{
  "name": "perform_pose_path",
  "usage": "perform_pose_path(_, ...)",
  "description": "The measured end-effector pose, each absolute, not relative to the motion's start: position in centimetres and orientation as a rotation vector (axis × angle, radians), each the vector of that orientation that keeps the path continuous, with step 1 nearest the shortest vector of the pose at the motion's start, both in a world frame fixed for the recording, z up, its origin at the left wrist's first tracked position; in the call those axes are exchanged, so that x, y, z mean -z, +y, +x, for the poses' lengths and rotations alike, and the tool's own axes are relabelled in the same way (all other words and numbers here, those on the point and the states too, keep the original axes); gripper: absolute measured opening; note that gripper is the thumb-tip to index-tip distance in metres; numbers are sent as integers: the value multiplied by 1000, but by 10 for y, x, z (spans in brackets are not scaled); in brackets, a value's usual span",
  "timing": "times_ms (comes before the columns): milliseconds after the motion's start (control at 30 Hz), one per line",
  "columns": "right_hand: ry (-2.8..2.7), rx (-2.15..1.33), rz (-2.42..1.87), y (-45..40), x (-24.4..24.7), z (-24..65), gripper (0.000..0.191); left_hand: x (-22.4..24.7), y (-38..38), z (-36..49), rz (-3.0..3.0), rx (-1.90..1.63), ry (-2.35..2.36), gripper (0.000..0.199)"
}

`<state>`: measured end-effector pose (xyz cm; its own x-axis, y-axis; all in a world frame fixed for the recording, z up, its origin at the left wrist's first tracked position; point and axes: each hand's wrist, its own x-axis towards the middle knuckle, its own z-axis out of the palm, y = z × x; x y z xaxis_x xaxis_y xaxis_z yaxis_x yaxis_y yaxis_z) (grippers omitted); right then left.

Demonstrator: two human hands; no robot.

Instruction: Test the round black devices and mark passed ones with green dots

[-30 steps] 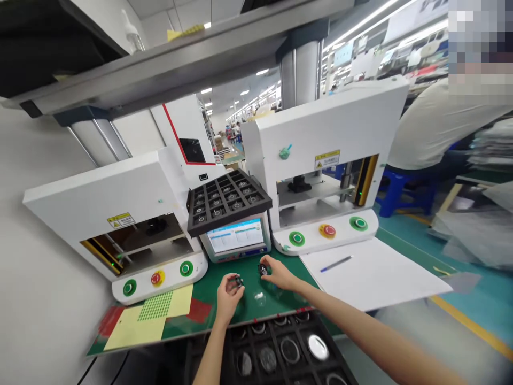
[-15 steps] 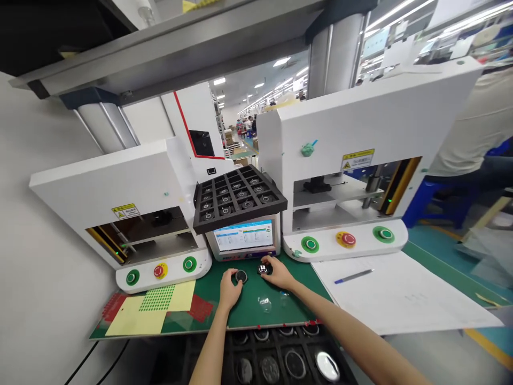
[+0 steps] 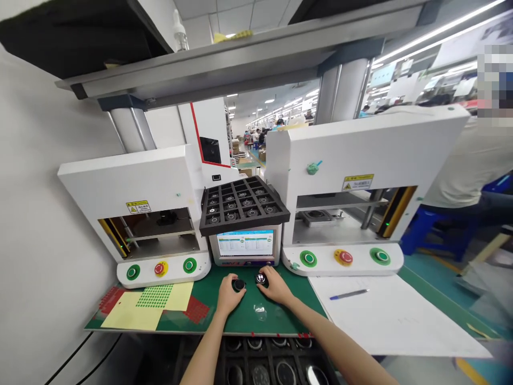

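Note:
My left hand (image 3: 230,295) is closed around the edge of a round black watch body (image 3: 239,285), its dark face up. In my right hand (image 3: 276,286) is a second watch body (image 3: 261,278), held by its rim, with bright white marks on its dark face. The two pieces are apart, low over the green mat (image 3: 248,316), in front of a small monitor (image 3: 246,243). Clear plastic film (image 3: 260,311) lies on the mat between my forearms.
White press machines stand left (image 3: 132,182) and right (image 3: 368,155), with green and red buttons. A black compartment tray (image 3: 244,222) with round parts rests above the monitor. Another tray (image 3: 270,357) sits below the mat edge. A pen (image 3: 348,294) lies on white paper (image 3: 372,321). Yellow sticker sheets (image 3: 132,313) lie left.
The camera view has shifted, so the machines appear lower. Both hands still hold their watch bodies. In the right machine's opening, a dark fixture now shows beneath the plate.

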<state>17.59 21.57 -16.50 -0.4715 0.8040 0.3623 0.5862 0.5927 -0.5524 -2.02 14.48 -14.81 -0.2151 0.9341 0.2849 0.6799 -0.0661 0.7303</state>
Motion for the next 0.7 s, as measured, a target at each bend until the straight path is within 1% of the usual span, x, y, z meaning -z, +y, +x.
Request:
perform_pose_path(633,-2223,-397,-1101,212,169,174,19,154,140,-22,1733,-1159,1895,34)
perform_pose_path(700,-2220,-393,-1103,212,169,174,18,156,141,-23,1747,-1153,1893,32)
